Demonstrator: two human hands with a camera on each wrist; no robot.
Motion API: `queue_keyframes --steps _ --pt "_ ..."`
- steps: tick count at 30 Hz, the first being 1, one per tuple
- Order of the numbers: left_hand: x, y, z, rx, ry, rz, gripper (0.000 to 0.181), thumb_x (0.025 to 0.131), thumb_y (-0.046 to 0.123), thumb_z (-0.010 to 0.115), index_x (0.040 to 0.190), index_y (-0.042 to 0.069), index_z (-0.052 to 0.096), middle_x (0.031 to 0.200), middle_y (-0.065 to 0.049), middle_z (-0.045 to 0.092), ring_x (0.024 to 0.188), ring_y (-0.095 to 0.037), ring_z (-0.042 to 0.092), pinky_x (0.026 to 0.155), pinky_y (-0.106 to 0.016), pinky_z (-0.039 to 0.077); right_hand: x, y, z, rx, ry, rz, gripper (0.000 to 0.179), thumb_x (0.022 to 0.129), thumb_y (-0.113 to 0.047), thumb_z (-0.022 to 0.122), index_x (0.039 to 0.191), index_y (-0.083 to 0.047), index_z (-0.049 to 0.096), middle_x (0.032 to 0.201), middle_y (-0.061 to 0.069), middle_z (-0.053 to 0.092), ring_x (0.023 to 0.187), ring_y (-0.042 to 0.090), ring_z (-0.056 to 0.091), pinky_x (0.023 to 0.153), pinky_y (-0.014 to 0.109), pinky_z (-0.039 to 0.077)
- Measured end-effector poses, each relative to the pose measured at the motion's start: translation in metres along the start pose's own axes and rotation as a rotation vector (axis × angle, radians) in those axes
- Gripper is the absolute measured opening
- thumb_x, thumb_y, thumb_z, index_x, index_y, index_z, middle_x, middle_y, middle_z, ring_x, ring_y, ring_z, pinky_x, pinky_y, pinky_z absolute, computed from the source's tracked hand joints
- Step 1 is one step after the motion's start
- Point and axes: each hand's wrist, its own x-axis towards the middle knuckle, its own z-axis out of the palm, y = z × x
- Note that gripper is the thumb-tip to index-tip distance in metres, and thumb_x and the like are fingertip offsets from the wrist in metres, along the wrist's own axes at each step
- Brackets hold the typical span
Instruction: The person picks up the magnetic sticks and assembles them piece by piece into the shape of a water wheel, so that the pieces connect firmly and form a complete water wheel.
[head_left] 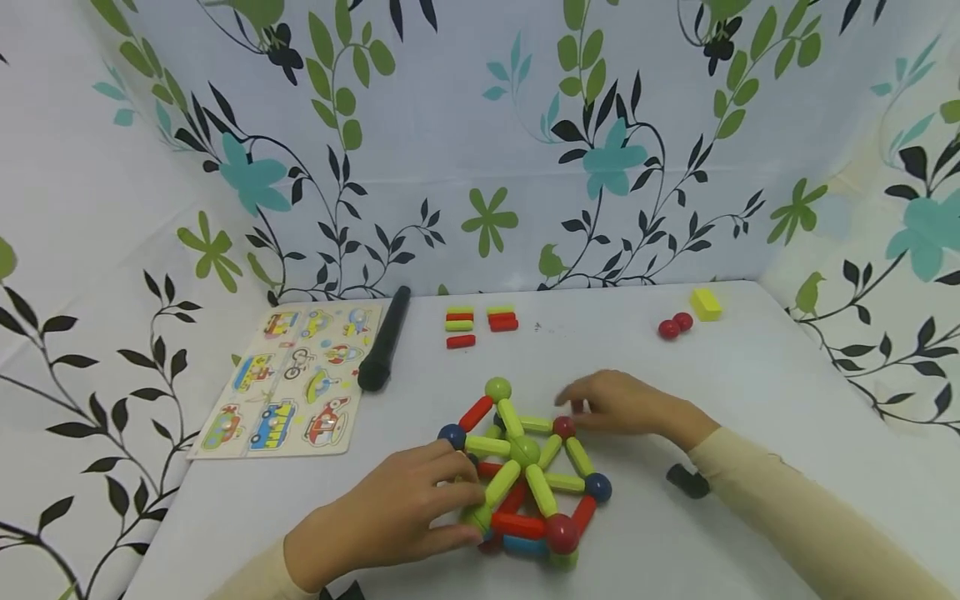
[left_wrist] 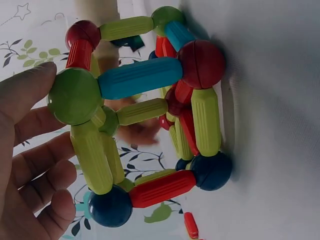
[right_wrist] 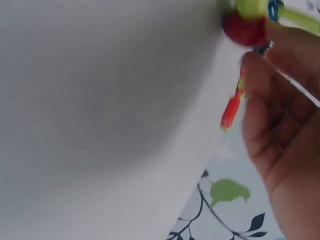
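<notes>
A ball-and-stick model (head_left: 525,451) of green, red and blue magnetic rods and balls stands on the white table. My left hand (head_left: 401,506) is at its near left side, thumb and fingers around a green corner ball (left_wrist: 75,96). In the left wrist view, the thumb lies against that ball and the other fingers curl beside a green rod (left_wrist: 92,159). My right hand (head_left: 617,403) is at the far right side, fingers loosely bent close to a red ball (head_left: 563,427). Nothing shows in its grasp; the right wrist view is blurred.
Loose red and green rods (head_left: 461,327) lie behind the model. Two red balls (head_left: 670,329) and a yellow block (head_left: 706,304) sit at the back right. On the left are a picture puzzle board (head_left: 292,379) and a black microphone (head_left: 384,337). Patterned cloth (head_left: 487,150) hangs behind.
</notes>
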Motion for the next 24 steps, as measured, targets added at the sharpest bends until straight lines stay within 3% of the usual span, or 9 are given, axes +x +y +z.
queue_keyframes --steps 5,12,17,24 --pt "-0.004 -0.001 0.002 0.004 0.035 -0.003 0.029 0.089 0.042 0.078 0.112 0.026 0.073 0.109 0.013 0.065 0.096 -0.004 0.056 0.081 -0.015 0.050 0.061 0.019 -0.016 -0.115 0.125 0.080 0.028 0.094 -0.019 0.074 0.122 -0.013 0.073 0.108 0.000 0.072 0.093 0.016 0.067 0.085 0.036 0.058" --pt "-0.006 0.001 0.007 -0.002 0.008 -0.013 0.030 0.091 0.046 0.075 0.115 0.027 0.072 0.110 0.015 0.066 0.101 -0.002 0.055 0.088 -0.017 0.050 0.127 0.026 -0.012 -0.252 0.054 0.149 0.034 0.097 -0.020 0.071 0.130 -0.015 0.069 0.124 0.006 0.068 0.114 0.024 0.065 0.099 0.042 0.054" --pt "-0.008 0.003 0.010 0.007 -0.001 -0.006 0.029 0.093 0.047 0.072 0.114 0.027 0.071 0.111 0.015 0.066 0.105 -0.002 0.055 0.090 -0.016 0.049 0.154 0.024 -0.002 -0.277 0.015 0.188 0.033 0.099 -0.019 0.066 0.132 -0.017 0.068 0.123 0.004 0.067 0.110 0.022 0.061 0.097 0.037 0.054" --pt "-0.007 0.001 0.008 0.019 0.013 -0.007 0.029 0.093 0.047 0.073 0.114 0.027 0.071 0.110 0.014 0.066 0.104 -0.002 0.055 0.090 -0.015 0.048 0.171 0.022 0.002 -0.356 0.020 0.220 0.028 0.099 -0.021 0.067 0.126 -0.015 0.069 0.107 0.003 0.069 0.096 0.022 0.058 0.085 0.035 0.055"
